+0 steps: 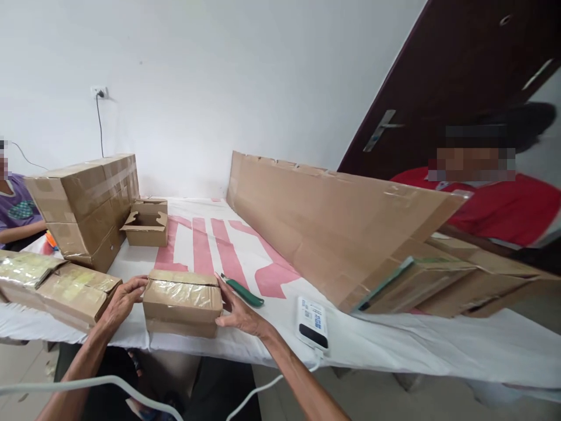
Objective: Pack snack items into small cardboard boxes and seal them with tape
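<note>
A small taped cardboard box (182, 310) sits at the table's front edge, its long side facing me. My left hand (124, 299) bears on its left end with the fingertips at the upper corner. Against the right end rests my right hand (240, 313), fingers along the side and thumb at the front corner. The box is held between the two hands. Shiny clear tape covers much of its top. Just beyond my right hand lies a green-handled utility knife (245, 293), apart from the fingers.
A white power bank (312, 321) with a cable lies to the right. Taped boxes (81, 286) stand at left, below a tall stack (87, 204). Behind is an open small box (146, 231). A long cardboard panel (333, 228) leans at right. People sit at both sides.
</note>
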Tool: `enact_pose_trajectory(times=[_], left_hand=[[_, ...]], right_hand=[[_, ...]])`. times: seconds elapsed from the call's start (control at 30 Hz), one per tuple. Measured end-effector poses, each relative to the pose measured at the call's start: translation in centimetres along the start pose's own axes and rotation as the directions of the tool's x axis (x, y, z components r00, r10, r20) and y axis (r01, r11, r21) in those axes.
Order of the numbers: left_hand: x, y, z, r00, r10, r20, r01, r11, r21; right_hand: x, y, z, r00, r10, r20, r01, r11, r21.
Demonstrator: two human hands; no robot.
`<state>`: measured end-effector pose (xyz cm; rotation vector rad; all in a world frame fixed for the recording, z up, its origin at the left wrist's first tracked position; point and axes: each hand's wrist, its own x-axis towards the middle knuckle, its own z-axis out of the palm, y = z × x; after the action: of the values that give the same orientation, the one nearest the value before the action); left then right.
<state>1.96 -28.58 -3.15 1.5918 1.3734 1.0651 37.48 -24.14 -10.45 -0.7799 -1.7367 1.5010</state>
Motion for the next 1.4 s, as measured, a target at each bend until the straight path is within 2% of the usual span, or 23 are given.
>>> enact_pose_trajectory(times=[0.1,0.2,0.27,0.33,0.4,0.43,0.5,0.57,0.63,0.77,0.9,1.0,1.1,1.17,1.27,1.4], left_hand=[[0.3,-1.0,0.0,0.999,-0.050,-0.013,0.049,0.996,-0.078],[1.0,-1.3,0.1,0.999,-0.043,-0.011,0.042,0.995,-0.092],[1.4,-1.4,0.1,1.000,-0.010,-0.014,0.009,0.997,-0.076],[1.8,-1.4,0.1,1.000,0.016,-0.008,-0.017,0.998,-0.065],[2.0,-1.2,0.1,0.999,0.035,0.039,-0.032,0.997,-0.076],[2.1,-1.0,0.2,0.996,0.047,0.075,-0.040,0.996,-0.086],[2.2,-0.4,0.3,0.986,0.074,0.149,-0.061,0.994,-0.088],[2.3,0.2,0.4,0.977,0.095,0.190,-0.083,0.994,-0.070],[2.4,0.6,0.5,0.975,0.115,0.189,-0.106,0.993,-0.055],[2.3,-0.1,0.5,0.973,0.160,0.164,-0.158,0.987,-0.026],[2.1,-1.0,0.4,0.970,0.187,0.158,-0.197,0.979,0.050],[1.7,-1.1,0.5,0.971,0.175,0.163,-0.184,0.982,0.042],[1.2,-0.8,0.7,0.975,0.148,0.168,-0.150,0.989,-0.001],[0.9,-0.9,0.9,0.977,0.134,0.166,-0.131,0.991,-0.027],[0.6,-1.2,1.2,0.980,0.135,0.146,-0.128,0.990,-0.055],[0.5,-1.9,1.3,0.978,0.155,0.140,-0.143,0.986,-0.086]], right_hand=[[0.3,-0.3,-1.3,0.999,0.038,0.035,-0.035,0.996,-0.084],[-0.2,-0.5,-4.0,0.991,0.130,-0.014,-0.127,0.931,-0.342],[-0.8,-0.2,-5.6,0.981,0.162,-0.110,-0.196,0.795,-0.574],[-1.2,0.7,-6.5,0.952,0.197,-0.236,-0.307,0.570,-0.762],[-1.3,2.0,-6.6,0.901,0.238,-0.362,-0.426,0.336,-0.840],[-1.3,2.7,-6.5,0.878,0.247,-0.410,-0.467,0.253,-0.847],[-1.3,4.0,-6.0,0.855,0.221,-0.469,-0.508,0.173,-0.844],[-1.3,4.9,-5.6,0.842,0.168,-0.513,-0.538,0.186,-0.822],[-1.3,5.3,-5.5,0.816,0.129,-0.564,-0.578,0.237,-0.781],[-1.4,5.3,-5.4,0.777,0.077,-0.625,-0.612,0.331,-0.719],[-0.8,4.0,-5.1,0.767,-0.047,-0.640,-0.527,0.524,-0.669],[0.2,1.4,-4.4,0.763,-0.099,-0.639,-0.435,0.653,-0.620],[1.2,-2.6,-3.0,0.800,-0.158,-0.579,-0.213,0.827,-0.520],[1.7,-5.6,-1.6,0.846,-0.210,-0.491,-0.062,0.875,-0.480],[2.3,-9.3,0.5,0.920,-0.238,-0.313,0.052,0.862,-0.504],[3.2,-11.9,2.1,0.960,-0.247,-0.134,0.123,0.798,-0.589]])
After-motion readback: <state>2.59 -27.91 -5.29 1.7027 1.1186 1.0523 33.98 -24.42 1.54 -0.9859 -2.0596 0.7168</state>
